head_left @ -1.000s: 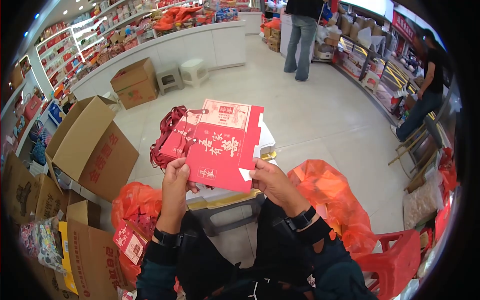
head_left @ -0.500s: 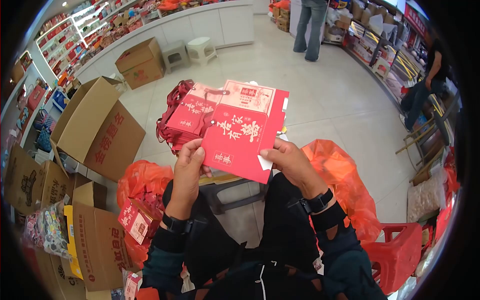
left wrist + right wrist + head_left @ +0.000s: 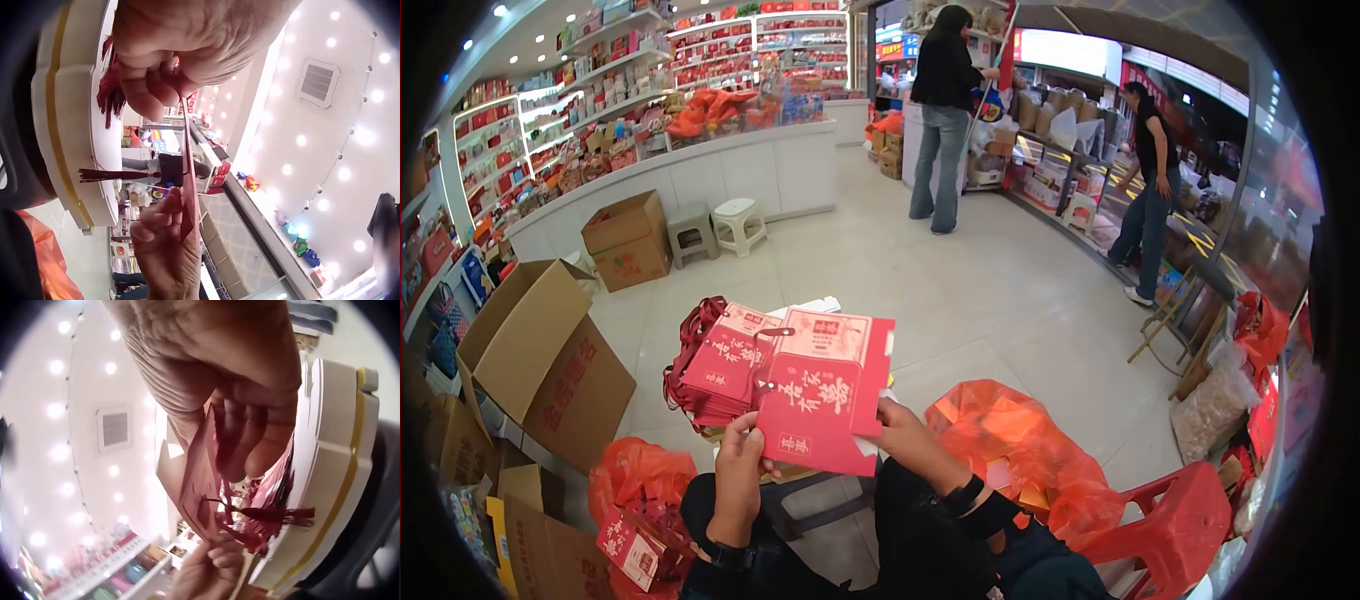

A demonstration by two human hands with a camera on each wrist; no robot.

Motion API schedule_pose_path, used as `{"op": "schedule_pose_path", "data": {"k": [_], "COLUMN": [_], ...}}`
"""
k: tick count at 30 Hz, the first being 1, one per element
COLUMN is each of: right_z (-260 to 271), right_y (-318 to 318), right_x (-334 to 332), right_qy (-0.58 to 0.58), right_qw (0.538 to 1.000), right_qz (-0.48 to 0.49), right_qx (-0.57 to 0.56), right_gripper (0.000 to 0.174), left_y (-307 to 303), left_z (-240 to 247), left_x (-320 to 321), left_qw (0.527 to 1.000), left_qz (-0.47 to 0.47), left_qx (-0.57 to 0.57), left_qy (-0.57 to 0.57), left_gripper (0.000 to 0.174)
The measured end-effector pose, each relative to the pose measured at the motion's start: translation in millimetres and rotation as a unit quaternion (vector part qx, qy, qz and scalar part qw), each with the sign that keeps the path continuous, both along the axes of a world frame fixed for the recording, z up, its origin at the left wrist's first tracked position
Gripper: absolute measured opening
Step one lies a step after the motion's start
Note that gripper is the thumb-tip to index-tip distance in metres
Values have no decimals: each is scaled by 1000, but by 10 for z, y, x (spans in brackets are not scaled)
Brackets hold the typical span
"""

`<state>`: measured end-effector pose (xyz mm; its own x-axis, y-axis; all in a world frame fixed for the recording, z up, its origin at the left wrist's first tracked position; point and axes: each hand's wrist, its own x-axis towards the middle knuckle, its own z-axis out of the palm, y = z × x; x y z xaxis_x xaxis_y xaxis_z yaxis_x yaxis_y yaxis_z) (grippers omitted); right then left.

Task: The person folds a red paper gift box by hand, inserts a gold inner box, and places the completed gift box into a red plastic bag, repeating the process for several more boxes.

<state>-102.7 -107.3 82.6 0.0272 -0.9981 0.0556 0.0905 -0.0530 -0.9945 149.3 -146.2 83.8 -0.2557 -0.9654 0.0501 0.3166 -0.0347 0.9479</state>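
Between both hands is a flat red cardboard gift box [image 3: 830, 440] with white lettering, a pale printed panel and tabs along its right edge. My left hand [image 3: 740, 475] pinches its lower left corner, thumb in front. At the right edge, my right hand [image 3: 910, 442] grips it low down, some fingers hidden behind the board. A dark red tassel [image 3: 119, 175] hangs from it in the left wrist view. Just left of and behind it lies a stack of matching red boxes [image 3: 718, 368], with dark red ribbons [image 3: 685, 350] bunched along the side.
The stack lies on a white, yellow-trimmed support [image 3: 65, 119]. Orange-red plastic bags [image 3: 1010, 440] flank my legs, with a red stool [image 3: 1170, 530] at right. Cardboard cartons [image 3: 550, 360] crowd the left. Two people stand farther off near a counter [image 3: 720, 175].
The head view has tilted upward, showing more of the shop. The red gift box stays held between both hands, and my right hand now shows less of its thumb in front.
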Motion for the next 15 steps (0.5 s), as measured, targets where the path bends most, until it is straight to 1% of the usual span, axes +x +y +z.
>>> {"op": "schedule_pose_path", "data": {"k": [1,2,3,4,6,7,9,10,12,13,14,15], "right_z": [23,59,138,181,237,229,235,256,283,278,247,220], "right_y": [36,109,164,183,203,212,208,203,236,234,220,219], "right_x": [31,69,102,106,107,107,66,43,-22,-63,-129,-179], "right_qy": [2,203,392,393,457,457,439,440,350,350,244,131], "right_qw": [1000,969,880,878,809,808,831,829,912,912,959,986], "right_qz": [-1,-125,-243,-243,-327,-328,-312,-314,-204,-205,-148,-87], "right_qx": [-4,-62,-117,-121,-173,-175,-144,-147,-67,-66,-3,60], "right_gripper": [62,59,57,57,55,55,53,53,49,49,44,40], "left_y": [16,50,101,150,192,199,201,197,213,210,213,226], "left_z": [5,20,40,52,29,-17,-30,-38,-54,-51,-54,-55], "left_x": [-1,-17,-50,-84,-118,-116,-132,-129,-128,-113,-103,-99], "left_qw": [1000,1000,999,998,996,994,990,990,988,988,986,983], "left_qz": [1,1,7,13,22,30,38,37,44,43,51,59], "left_qx": [-18,-23,-37,-51,-62,-75,-87,-91,-98,-98,-106,-114], "left_qy": [-17,-14,-28,-42,-55,-78,-103,-100,-109,-109,-122,-135], "left_gripper": [31,31,31,31,34,36,41,41,40,40,40,41]}}
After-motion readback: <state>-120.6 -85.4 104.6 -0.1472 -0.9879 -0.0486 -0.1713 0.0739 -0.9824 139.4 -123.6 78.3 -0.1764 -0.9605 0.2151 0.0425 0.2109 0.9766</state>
